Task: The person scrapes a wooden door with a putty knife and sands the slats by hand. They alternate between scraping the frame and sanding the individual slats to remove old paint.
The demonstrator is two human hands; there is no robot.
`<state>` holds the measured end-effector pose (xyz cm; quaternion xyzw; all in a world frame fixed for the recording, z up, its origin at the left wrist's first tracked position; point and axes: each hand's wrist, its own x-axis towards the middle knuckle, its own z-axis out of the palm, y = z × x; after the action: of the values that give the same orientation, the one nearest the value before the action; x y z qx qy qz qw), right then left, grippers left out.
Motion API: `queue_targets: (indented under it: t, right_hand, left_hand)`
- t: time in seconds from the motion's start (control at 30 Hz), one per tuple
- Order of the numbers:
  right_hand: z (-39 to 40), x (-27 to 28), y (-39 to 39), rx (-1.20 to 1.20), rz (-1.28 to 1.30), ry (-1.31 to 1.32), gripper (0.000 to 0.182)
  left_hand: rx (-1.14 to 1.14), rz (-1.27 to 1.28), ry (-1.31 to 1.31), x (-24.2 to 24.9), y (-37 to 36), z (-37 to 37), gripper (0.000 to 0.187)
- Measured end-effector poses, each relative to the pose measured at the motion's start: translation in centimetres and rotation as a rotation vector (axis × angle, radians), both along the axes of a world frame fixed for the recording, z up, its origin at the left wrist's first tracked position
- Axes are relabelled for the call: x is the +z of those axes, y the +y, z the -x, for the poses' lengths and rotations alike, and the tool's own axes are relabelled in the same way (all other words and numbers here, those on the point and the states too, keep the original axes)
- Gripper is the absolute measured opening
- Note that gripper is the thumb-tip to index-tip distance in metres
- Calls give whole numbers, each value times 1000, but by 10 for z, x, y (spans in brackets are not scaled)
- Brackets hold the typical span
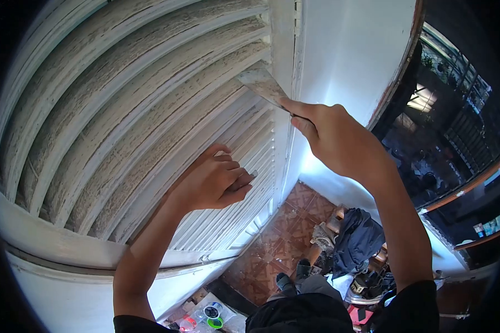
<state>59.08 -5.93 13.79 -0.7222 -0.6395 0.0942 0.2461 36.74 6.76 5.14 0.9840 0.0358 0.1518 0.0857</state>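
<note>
My right hand (339,139) grips a putty knife (263,86), its wide, smudged blade against the white louvered shutter (280,33) near the ends of the slats. The index finger lies along the tool and its handle is hidden in the hand. My left hand (214,178) is closed with curled fingers, close to the slats lower down. A small pale bit shows at its fingertips, too small to name. The upper slats (122,94) look dusty and worn, with brown grime and flaking paint; the lower slats (250,150) look whiter.
Right of the shutter is a white wall (350,50), then a dark glass pane (444,127) in a wooden frame. Below lies a red-brown patterned floor (286,238). Dark cloth (358,238) and clutter lie at lower right. Small containers (212,312) stand at lower left.
</note>
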Motion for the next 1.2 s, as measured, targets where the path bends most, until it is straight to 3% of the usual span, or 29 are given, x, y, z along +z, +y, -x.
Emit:
queue_targets:
  t: [0.83, 1.2]
  right_hand:
    - [-5, 6, 8, -49, 65, 40, 37]
    - [0, -4, 5, -56, 36, -96, 39]
  left_hand:
    - [-22, -19, -1, 0, 2, -1, 15]
    - [-22, -11, -7, 2, 4, -2, 14]
